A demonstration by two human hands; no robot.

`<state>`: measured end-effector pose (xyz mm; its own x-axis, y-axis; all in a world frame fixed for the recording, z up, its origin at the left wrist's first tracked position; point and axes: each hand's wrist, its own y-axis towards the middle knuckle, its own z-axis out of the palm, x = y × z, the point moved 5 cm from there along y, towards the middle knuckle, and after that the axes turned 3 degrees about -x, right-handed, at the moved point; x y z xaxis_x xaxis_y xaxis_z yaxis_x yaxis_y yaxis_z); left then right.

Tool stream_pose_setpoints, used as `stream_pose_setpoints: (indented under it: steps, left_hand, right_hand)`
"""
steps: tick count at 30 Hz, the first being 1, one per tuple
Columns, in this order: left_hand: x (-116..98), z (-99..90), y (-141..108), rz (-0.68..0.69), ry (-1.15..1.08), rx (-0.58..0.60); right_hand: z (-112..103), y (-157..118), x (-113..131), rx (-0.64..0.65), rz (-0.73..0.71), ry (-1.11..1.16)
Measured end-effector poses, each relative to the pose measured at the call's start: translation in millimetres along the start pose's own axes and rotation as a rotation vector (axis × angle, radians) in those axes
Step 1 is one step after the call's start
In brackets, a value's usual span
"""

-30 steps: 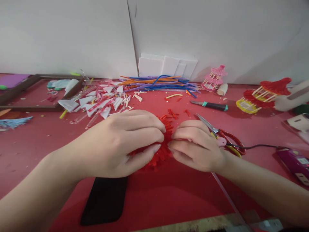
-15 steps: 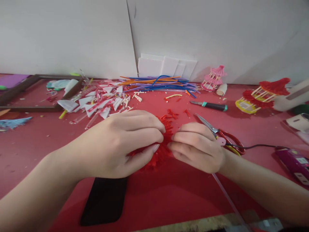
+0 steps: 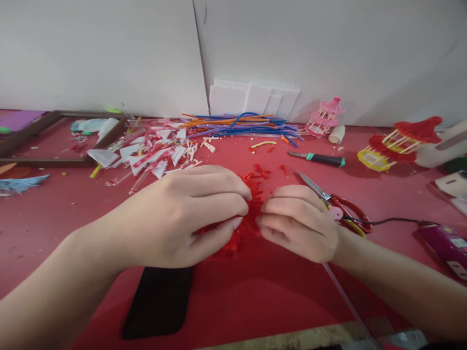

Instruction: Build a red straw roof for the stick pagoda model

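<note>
Between my hands is a bristly red piece (image 3: pixel 251 226) made of many short red strips that fan outward. My left hand (image 3: pixel 197 214) closes over its left side, thumb below and fingers above, hiding much of it. At its right edge, the fingertips of my right hand (image 3: pixel 299 221) are pinched together; what they hold is hidden. From beneath this hand a thin translucent stick (image 3: pixel 345 294) runs toward the table's front edge. A pink rounded part (image 3: pixel 335 212) with a black cord shows behind the right wrist. Small red offcuts (image 3: pixel 260 170) lie just beyond the red piece.
Scissors (image 3: pixel 314 184) and a craft knife (image 3: pixel 324 159) lie right of centre. Colourful pipe cleaners (image 3: pixel 241 126) are heaped at the wall, beside wrapped sticks (image 3: pixel 149 155). Pink (image 3: pixel 323 116) and red (image 3: pixel 401 143) pagoda models stand right. A black phone (image 3: pixel 160 301) lies in front; a power strip (image 3: pixel 443 248) is right.
Both hands keep almost the same hold and place around the red piece. The view has shifted very slightly; nothing else has visibly moved.
</note>
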<state>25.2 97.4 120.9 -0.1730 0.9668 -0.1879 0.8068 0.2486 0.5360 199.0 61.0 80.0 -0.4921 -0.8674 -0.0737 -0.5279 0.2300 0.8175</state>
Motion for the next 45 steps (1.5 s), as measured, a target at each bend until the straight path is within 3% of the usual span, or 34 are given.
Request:
stream_pose_setpoints:
  steps: [14,19,23,27,31,33,36,38,40,42,45]
  left_hand:
    - [1.3,2.3,-1.4,-0.003,-0.001,0.018]
    - [2.9,0.0,-3.4,-0.073,-0.049,0.029]
    - [9.7,-4.5,-6.6,-0.234,-0.050,0.047]
    - [16.7,-7.0,-10.4,-0.346,-0.015,0.117]
    - [22.3,-6.9,-12.8,-0.401,-0.100,0.177]
    - [25.4,-7.1,-13.7,-0.432,-0.148,0.187]
    - [29.4,-7.1,-15.1,-0.473,-0.221,0.200]
    - [31.3,-7.2,-15.9,-0.489,-0.269,0.208]
    - [32.5,-7.8,-16.5,-0.490,-0.306,0.206]
    - [33.3,-8.1,-16.7,-0.483,-0.336,0.202]
    - [34.0,-7.2,-16.2,-0.474,-0.356,0.196]
  right_hand:
    - [0.8,-3.8,3.4,-0.024,-0.087,0.074]
    - [-1.6,-3.1,-0.2,-0.039,-0.071,0.047]
    - [-6.7,-1.7,-6.0,-0.109,0.007,0.060]
    - [-10.9,1.5,-14.5,-0.097,0.110,0.051]
    - [-20.8,11.5,-39.6,-0.105,0.267,-0.017]
    - [-19.6,16.5,-59.5,-0.006,0.374,-0.060]
    - [0.6,14.6,-87.9,0.356,0.489,-0.053]
    - [21.3,5.9,-99.8,0.606,0.503,-0.012]
    - [42.6,-4.6,-106.0,0.775,0.472,0.024]
    - [62.9,-14.5,-109.0,0.878,0.420,0.054]
    - [84.3,-24.4,-116.4,0.896,0.424,0.028]
